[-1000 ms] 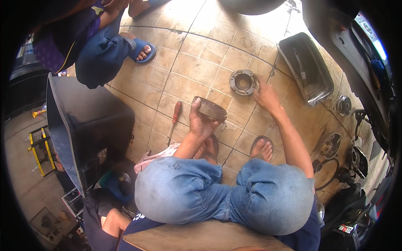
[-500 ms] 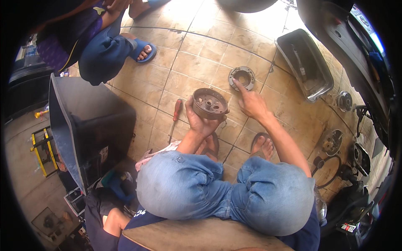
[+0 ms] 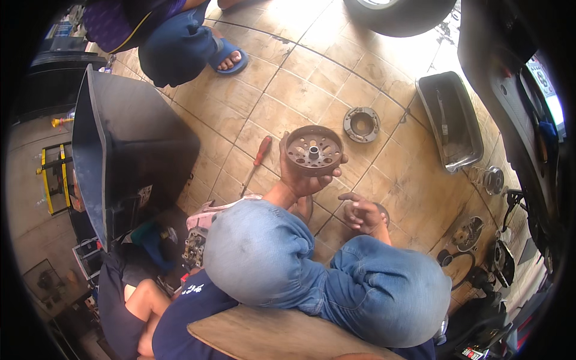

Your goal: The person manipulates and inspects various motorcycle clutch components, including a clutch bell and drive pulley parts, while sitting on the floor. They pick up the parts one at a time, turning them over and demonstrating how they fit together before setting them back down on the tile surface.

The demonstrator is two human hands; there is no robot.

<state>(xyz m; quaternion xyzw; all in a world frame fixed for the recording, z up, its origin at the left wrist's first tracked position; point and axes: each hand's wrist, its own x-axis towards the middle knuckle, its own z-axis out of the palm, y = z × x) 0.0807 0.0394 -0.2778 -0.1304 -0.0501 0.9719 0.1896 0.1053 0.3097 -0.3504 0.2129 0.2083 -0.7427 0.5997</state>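
The fingers (image 3: 287, 157) of the left hand (image 3: 300, 177) curl up around the edge of a round brown metal drum (image 3: 314, 150) and hold it up off the floor, with its open side facing up. The right hand (image 3: 362, 213) holds nothing; its fingers are loosely bent and it rests low by the right knee (image 3: 390, 288), near a bare foot. It looks like the person is in the looking-over step, turning the drum to see inside it. A good next move needs a firm hold with the free hand too, because the drum looks heavy and could slip from one hand. The drum is rusty brown, shaped like a shallow bowl, with a ring of small holes in its flat bottom and a short tube in the middle. On the tiled floor (image 3: 396, 180) just past it lies a grey metal ring part (image 3: 361, 124). A red-handled screwdriver (image 3: 257, 163) lies to the left of the drum. A dark metal tray (image 3: 453, 129) sits off to the right.
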